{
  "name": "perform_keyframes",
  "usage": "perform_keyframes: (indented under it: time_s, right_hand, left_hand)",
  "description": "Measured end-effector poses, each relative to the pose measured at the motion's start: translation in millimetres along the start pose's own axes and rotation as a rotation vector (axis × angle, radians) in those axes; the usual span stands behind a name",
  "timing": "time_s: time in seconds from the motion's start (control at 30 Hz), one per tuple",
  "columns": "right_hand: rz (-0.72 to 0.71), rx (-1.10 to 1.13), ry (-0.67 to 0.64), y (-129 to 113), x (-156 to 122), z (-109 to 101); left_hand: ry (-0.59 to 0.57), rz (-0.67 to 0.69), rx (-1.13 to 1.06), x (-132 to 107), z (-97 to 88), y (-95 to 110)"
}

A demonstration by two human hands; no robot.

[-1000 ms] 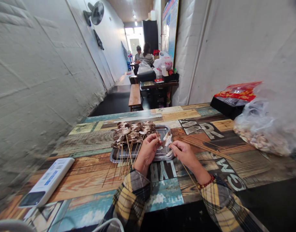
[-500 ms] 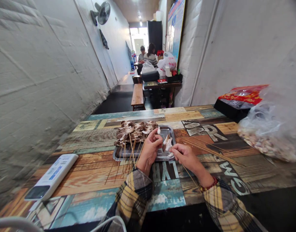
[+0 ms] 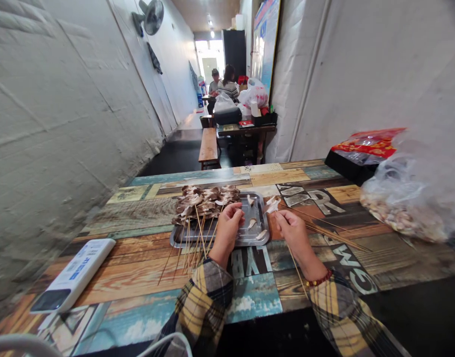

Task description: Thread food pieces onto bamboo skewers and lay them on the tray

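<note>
My right hand (image 3: 295,238) is closed on a thin bamboo skewer (image 3: 297,270), with pale mushroom pieces (image 3: 272,205) at its upper end, just beyond the tray's right edge. Over the metal tray (image 3: 216,244) is my left hand (image 3: 229,230), its fingers curled together; whatever they may hold is hidden. Brown-and-white mushrooms on skewers (image 3: 203,201) are heaped on the tray's left part, their sticks pointing toward me. A few loose mushroom pieces (image 3: 261,234) lie in the right part.
Bare skewers (image 3: 337,235) lie right of the tray. Further right are a clear plastic bag of pale pieces (image 3: 402,210) and a black box (image 3: 348,167) with a red package. A white device (image 3: 75,275) lies at left. Two people sit at a table far back.
My right hand has moved the skewer and its mushroom pieces up and right, off the tray. My left hand has lowered slightly, and the white piece at its fingertips no longer shows there.
</note>
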State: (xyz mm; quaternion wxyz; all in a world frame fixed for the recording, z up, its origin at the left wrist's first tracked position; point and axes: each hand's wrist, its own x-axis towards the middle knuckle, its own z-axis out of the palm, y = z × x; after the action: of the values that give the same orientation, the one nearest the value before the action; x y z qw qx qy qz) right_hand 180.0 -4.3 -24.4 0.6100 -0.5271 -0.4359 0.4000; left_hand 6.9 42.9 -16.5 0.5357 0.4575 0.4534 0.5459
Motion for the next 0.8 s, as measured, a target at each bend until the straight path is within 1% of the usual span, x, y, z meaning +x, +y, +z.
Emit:
perform_keyframes:
  time_s: [0.1,0.17,0.23,0.3,0.37,0.47,0.53,0.63,0.7,0.8]
  right_hand:
    - [0.003,0.038,0.036,-1.2,2.4,0.3]
    - [-0.002,0.051,0.045,-1.3,3.7,0.7]
    - [-0.006,0.061,0.047,-0.9,4.4,0.8]
    - [-0.011,0.071,0.044,-0.5,4.4,1.0]
    - [-0.015,0.073,0.041,0.1,4.1,1.6]
    - [-0.023,0.058,0.035,1.8,4.0,2.5]
    - [-0.028,0.052,0.022,3.7,4.5,2.8]
    - [-0.033,0.048,0.007,6.8,5.4,3.2]
    - [-0.032,0.046,-0.005,8.2,5.7,3.6]
    - [-0.032,0.061,-0.024,8.9,5.7,4.6]
  left_hand:
    - [0.008,0.125,0.213,2.0,0.2,-2.8]
    - [-0.007,0.274,0.419,2.8,3.7,-3.3]
    - [-0.073,0.448,0.651,3.6,11.0,-3.3]
    - [-0.159,0.567,0.88,5.3,20.6,-3.8]
    - [-0.211,0.595,1.077,8.8,29.8,-5.6]
    - [-0.247,0.542,1.293,16.2,37.6,-10.8]
    - [-0.264,0.507,1.373,20.5,38.4,-14.9]
    - [-0.271,0.482,1.404,23.6,36.4,-21.0]
    - [-0.247,0.483,1.334,24.6,35.3,-24.4]
    - [-0.191,0.518,1.116,26.5,34.1,-26.3]
